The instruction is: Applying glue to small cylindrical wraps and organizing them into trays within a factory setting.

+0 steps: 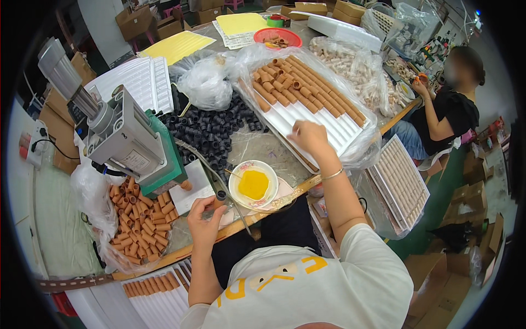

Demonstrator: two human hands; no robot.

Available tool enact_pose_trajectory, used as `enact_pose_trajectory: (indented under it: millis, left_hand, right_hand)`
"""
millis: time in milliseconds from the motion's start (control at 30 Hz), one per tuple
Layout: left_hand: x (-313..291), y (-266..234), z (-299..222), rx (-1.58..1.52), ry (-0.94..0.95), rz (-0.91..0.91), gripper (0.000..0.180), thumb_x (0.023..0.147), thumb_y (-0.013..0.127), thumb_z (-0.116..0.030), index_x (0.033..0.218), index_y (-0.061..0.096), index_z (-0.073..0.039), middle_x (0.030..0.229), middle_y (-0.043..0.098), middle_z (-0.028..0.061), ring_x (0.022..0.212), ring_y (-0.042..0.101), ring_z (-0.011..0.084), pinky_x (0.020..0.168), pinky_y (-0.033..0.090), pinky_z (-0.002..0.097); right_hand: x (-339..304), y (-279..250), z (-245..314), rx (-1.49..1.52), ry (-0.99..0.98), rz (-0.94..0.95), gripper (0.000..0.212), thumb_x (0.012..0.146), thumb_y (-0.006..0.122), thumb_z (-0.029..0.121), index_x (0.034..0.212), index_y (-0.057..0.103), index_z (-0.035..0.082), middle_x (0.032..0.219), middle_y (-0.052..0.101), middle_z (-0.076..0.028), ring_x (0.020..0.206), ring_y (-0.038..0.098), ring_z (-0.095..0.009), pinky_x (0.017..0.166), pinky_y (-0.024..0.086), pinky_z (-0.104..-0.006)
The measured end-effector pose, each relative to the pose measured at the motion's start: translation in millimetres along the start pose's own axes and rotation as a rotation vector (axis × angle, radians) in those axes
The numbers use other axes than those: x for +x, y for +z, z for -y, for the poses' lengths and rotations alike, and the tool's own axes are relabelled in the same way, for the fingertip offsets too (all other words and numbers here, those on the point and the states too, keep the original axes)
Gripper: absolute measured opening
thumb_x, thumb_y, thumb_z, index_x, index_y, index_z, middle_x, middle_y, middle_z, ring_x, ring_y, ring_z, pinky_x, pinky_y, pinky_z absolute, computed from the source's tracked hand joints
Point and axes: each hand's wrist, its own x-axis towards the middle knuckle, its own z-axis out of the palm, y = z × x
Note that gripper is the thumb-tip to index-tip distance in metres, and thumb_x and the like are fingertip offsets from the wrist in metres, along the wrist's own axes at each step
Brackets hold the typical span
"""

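Your grey worktop (pixel 253 147) spreads out ahead of you, wooden along its near edge. On its left stands a grey and green machine (pixel 131 145). Ahead to your right, a white ridged tray (pixel 338 137) lies in clear plastic, its far part lined with rows of tan tubes (pixel 323 90). Black pieces (pixel 203 131) are heaped between machine and tray, and loose tan tubes are piled in a heap (pixel 139 230) near the left edge. A white bowl (pixel 274 189) of yellow substance (pixel 253 185) sits near the front edge. Your right hand (pixel 309 137) is over the tray, fingers curled; you cannot tell whether its grip has anything. Your left hand (pixel 203 222), just left of the bowl, pinches a short black-topped tube (pixel 219 202) between its fingertips, roughly upright.
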Motion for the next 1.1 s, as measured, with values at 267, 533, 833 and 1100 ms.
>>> enact_pose_trajectory:
  millis: [267, 533, 833, 1100]
  left_hand:
    - [1, -6, 8, -0.334, -0.076, 0.061, 0.029, 0.085, 0.066, 0.007, 0.113, 0.061, 0.005, 0.105, 0.057, 0.0056, 0.092, 0.06, 0.012, 0.08, 0.051, 0.0243]
    - [-4, -16, 7, -0.305, -0.121, 0.031, 0.032, 0.087, 0.065, 0.005, 0.118, 0.059, 0.004, 0.108, 0.056, 0.0042, 0.098, 0.058, 0.0106, 0.082, 0.048, 0.0213]
    - [24, -15, -5, -0.341, -0.065, 0.007, 0.027, 0.086, 0.068, 0.001, 0.113, 0.06, 0.001, 0.103, 0.062, 0.0026, 0.087, 0.059, 0.0086, 0.077, 0.047, 0.0208]
    - [-3, -53, -2, -0.235, -0.218, 0.103, 0.023, 0.084, 0.072, -0.003, 0.106, 0.066, -0.001, 0.092, 0.064, 0.0012, 0.072, 0.054, 0.0026, 0.062, 0.043, 0.0155]
  right_hand:
    - [130, 4, -57, 0.077, 0.091, -0.593, 0.042, 0.081, 0.07, 0.019, 0.121, 0.062, 0.013, 0.128, 0.056, -0.011, 0.13, 0.039, -0.029, 0.104, 0.031, -0.0541]
    - [110, -14, -43, 0.226, -0.019, -0.611, 0.022, 0.075, 0.075, 0.016, 0.09, 0.061, 0.007, 0.088, 0.068, -0.01, 0.091, 0.065, -0.029, 0.091, 0.042, -0.0522]
    - [-59, -18, 98, 0.634, -0.78, -0.229, 0.032, 0.073, 0.079, 0.016, 0.102, 0.068, 0.008, 0.082, 0.064, -0.004, 0.071, 0.061, -0.021, 0.069, 0.045, -0.0327]
    - [-91, 10, 151, 0.572, -1.018, -0.088, 0.036, 0.072, 0.079, 0.024, 0.105, 0.071, 0.011, 0.083, 0.064, -0.003, 0.078, 0.059, -0.022, 0.075, 0.038, -0.0346]
